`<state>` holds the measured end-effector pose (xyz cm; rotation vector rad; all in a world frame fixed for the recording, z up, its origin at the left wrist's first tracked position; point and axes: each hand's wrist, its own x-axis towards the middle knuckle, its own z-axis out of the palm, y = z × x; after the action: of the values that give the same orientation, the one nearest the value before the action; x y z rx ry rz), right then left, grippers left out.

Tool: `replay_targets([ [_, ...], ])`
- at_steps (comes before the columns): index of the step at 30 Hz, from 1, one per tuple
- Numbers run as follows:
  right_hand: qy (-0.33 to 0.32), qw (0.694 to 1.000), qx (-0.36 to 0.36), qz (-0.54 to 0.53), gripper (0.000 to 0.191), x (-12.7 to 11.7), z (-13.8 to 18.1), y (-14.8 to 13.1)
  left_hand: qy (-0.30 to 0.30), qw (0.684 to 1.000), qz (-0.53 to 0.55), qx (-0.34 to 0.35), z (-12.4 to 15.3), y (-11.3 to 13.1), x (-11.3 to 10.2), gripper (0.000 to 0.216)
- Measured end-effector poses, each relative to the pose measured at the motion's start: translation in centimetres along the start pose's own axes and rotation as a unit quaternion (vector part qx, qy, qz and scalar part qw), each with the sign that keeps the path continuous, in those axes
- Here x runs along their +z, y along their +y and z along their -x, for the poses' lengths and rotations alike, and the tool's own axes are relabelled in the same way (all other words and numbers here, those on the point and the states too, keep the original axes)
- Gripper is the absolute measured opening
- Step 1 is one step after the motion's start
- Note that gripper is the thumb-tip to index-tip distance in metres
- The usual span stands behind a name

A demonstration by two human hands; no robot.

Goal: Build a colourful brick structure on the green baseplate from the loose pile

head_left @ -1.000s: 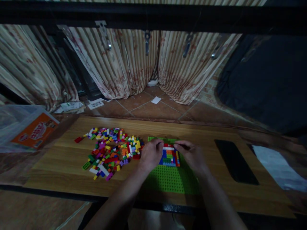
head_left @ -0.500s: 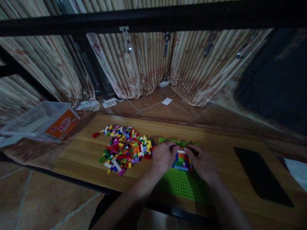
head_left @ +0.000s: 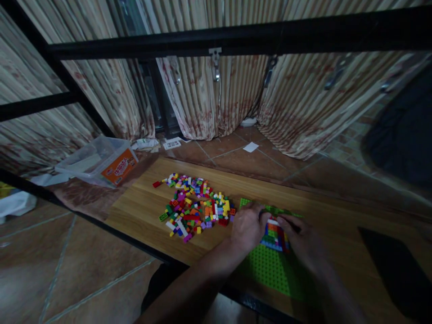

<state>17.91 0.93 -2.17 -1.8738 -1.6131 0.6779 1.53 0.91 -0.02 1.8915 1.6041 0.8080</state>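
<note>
A multicoloured build of toy bricks (head_left: 273,235) stands on a green studded baseplate (head_left: 270,270), showing blue, red, orange and white bricks. My left hand (head_left: 248,226) is closed at its left side, with thumb and fingers near the top edge. From the right, my right hand (head_left: 303,237) is closed on the same build, its thumb and index finger at the upper right. The fingers partly hide the far side of the build. Whether a loose brick sits between the fingertips is too dark to tell.
A pile of loose bricks (head_left: 199,209) spreads over the wooden table (head_left: 135,211) to the left. A clear plastic box (head_left: 91,162) with an orange label stands beyond the table's left end. On the right lies a flat black object (head_left: 394,270). A dark metal bar (head_left: 236,42) crosses above.
The view has turned left, so the table and hands appear further right and slightly lower. Both hands stay at the top of the brick build.
</note>
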Motion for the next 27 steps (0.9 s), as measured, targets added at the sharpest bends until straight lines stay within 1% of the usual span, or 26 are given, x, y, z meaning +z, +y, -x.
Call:
replay_targets([
  [3, 0.014, 1.000, 0.018, 0.003, 0.048, -0.6, 0.2, -0.2, 0.016, 1.000, 0.014, 0.016, -0.3, -0.6, -1.6, 0.035],
  [5, 0.034, 0.999, 0.021, 0.003, 0.048, -0.9, 0.2, -0.2, 0.023, 1.000, 0.002, 0.001, -0.7, -1.7, -3.4, 0.033],
  [7, 0.058, 0.998, 0.013, 0.008, 0.047, -1.1, 0.1, 0.0, 0.002, 1.000, -0.009, -0.026, -1.1, -3.0, -5.4, 0.035],
  [9, 0.076, 0.997, 0.002, 0.023, 0.047, -1.1, 0.0, 0.2, -0.010, 0.999, -0.013, -0.050, -1.3, -4.3, -7.1, 0.043],
  [11, 0.084, 0.996, -0.006, 0.036, 0.047, -1.0, -0.1, 0.2, -0.018, 0.998, -0.028, -0.046, -1.3, -5.1, -8.2, 0.048],
  [13, 0.086, 0.996, -0.012, 0.038, 0.047, -0.9, -0.2, 0.0, -0.040, 0.998, -0.047, -0.028, -1.2, -5.3, -8.6, 0.050],
  [15, 0.083, 0.996, -0.014, 0.036, 0.046, -0.9, -0.2, -0.4, -0.066, 0.995, -0.072, -0.016, -1.0, -5.2, -8.6, 0.050],
  [17, 0.076, 0.997, -0.011, 0.033, 0.046, -0.8, -0.2, -0.7, -0.077, 0.992, -0.097, -0.015, -0.9, -4.9, -8.4, 0.048],
  [22, 0.064, 0.998, -0.017, 0.017, 0.042, -0.5, -0.1, -1.5, -0.057, 0.992, -0.112, -0.025, -0.9, -4.8, -8.2, 0.048],
  [24, 0.073, 0.997, -0.020, 0.003, 0.040, -0.4, 0.1, -1.8, -0.050, 0.993, -0.099, -0.024, -1.0, -5.2, -8.1, 0.046],
  [27, 0.105, 0.994, -0.021, -0.032, 0.037, -0.4, 0.2, -2.3, -0.027, 0.997, -0.068, -0.036, -1.1, -5.8, -8.0, 0.043],
])
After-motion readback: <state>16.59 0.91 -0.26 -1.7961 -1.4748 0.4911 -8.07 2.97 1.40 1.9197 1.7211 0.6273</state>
